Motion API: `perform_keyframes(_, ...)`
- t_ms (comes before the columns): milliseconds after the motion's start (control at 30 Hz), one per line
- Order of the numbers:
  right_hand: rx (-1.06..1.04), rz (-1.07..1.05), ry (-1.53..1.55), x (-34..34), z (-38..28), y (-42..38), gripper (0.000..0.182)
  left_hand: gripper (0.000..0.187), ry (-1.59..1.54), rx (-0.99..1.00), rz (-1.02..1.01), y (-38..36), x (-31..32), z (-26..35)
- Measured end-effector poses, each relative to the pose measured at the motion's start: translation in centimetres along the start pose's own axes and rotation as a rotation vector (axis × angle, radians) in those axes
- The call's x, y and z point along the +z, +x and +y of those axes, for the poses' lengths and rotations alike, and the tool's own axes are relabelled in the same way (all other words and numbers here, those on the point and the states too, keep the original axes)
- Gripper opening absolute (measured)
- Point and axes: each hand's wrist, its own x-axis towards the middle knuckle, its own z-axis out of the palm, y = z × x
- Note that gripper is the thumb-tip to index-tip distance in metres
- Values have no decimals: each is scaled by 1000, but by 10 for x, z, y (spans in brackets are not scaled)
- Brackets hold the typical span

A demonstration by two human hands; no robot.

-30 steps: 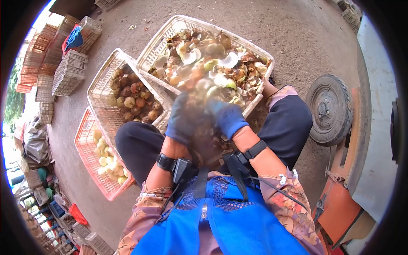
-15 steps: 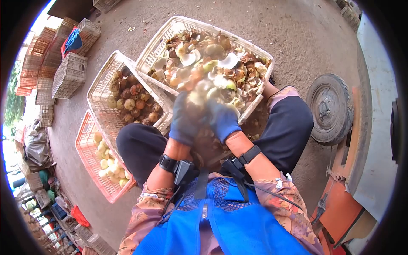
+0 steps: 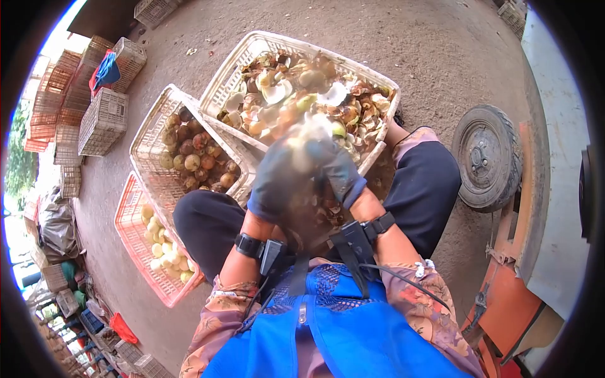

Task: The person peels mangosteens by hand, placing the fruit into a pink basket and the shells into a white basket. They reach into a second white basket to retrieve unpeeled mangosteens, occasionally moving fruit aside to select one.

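My left hand (image 3: 272, 183), in a blue and grey glove, curls round a pale, blurred round thing that looks like a peeled onion (image 3: 301, 154). Against its right side is my gloved right hand (image 3: 339, 169), fingers bent inward. A hazy smear over the middle hides the fingertips and anything small in the right hand. Just beyond both hands stands a white plastic crate (image 3: 309, 45) heaped with onion skins and cut outer layers (image 3: 372, 116). To the left, unpeeled brownish onions (image 3: 195, 157) lie in a second white crate (image 3: 146, 135).
A pink crate (image 3: 129, 217) with peeled onions (image 3: 169, 255) sits by my left knee. At the right are a wheel (image 3: 485, 157) and an orange metal frame (image 3: 507, 305). Stacked crates (image 3: 104, 123) line the far left, on a concrete floor (image 3: 416, 60).
My right hand has turned and moved slightly up and right, its wrist farther from the left one. My left hand stays at the pale onion. The whole view has shifted slightly.
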Motion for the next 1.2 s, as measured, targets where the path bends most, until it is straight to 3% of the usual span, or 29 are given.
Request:
perform_keyframes(100,160,-158,-254,-10,-13,-8,22,45,-891,-776,-14,9,-9,20)
perform_keyframes(233,219,-59,-238,-7,-20,-6,21,45,-804,-739,-12,-3,-2,10)
perform_keyframes(300,635,89,447,-14,-39,4,14,47,-806,-742,7,-7,0,10)
perform_keyframes(433,627,288,366,-23,-8,14,9,52,-839,-707,61,-4,-3,25)
perform_keyframes(500,259,223,-10,-39,23,13,11,53,-753,-630,13,-8,-8,22)
perform_keyframes(533,752,404,404,-43,16,12,20,55,-667,-553,-35,-9,-10,22)
perform_keyframes(567,750,403,402,-46,8,9,20,55,-670,-552,-33,-10,-9,24)
perform_keyframes(633,448,106,318,-52,0,5,33,60,-566,-437,39,-1,-14,35)
perform_keyframes(667,56,-68,15,-46,34,-7,49,65,43,-76,-90,-2,-22,20)
perform_keyframes(700,52,-70,14,-43,13,-4,49,65,44,-75,-85,1,-20,20)
perform_keyframes(767,102,-131,151,-30,-56,-1,46,64,-848,-618,146,5,-11,26)
perform_keyframes(800,105,-130,151,-23,-60,-3,46,64,-849,-621,144,3,-9,22)
perform_keyframes(867,602,48,1000,-16,-64,-3,52,61,-890,-540,129,-2,-4,8)
perform_keyframes(900,601,46,1000,-17,-62,-4,52,61,-889,-538,131,-6,-3,3)
perform_keyframes(967,192,-65,54,-21,-57,-9,46,61,-833,-513,145,-15,-2,-4)
perform_keyframes(1000,191,-75,58,-23,-59,-8,46,61,-830,-515,155,-16,-3,-2)
perform_keyframes(1067,102,-163,-120,-29,-64,-5,51,62,-393,-389,136,-15,-3,3)
perform_keyframes(1100,102,-166,-119,-31,-62,-7,51,62,-392,-391,139,-12,-3,7)
perform_keyframes(1167,255,-177,-148,-34,-56,-15,34,63,-143,-278,177,-7,-1,15)
perform_keyframes(1200,257,-178,-149,-36,-63,-12,34,64,-90,-211,172,-8,-2,11)
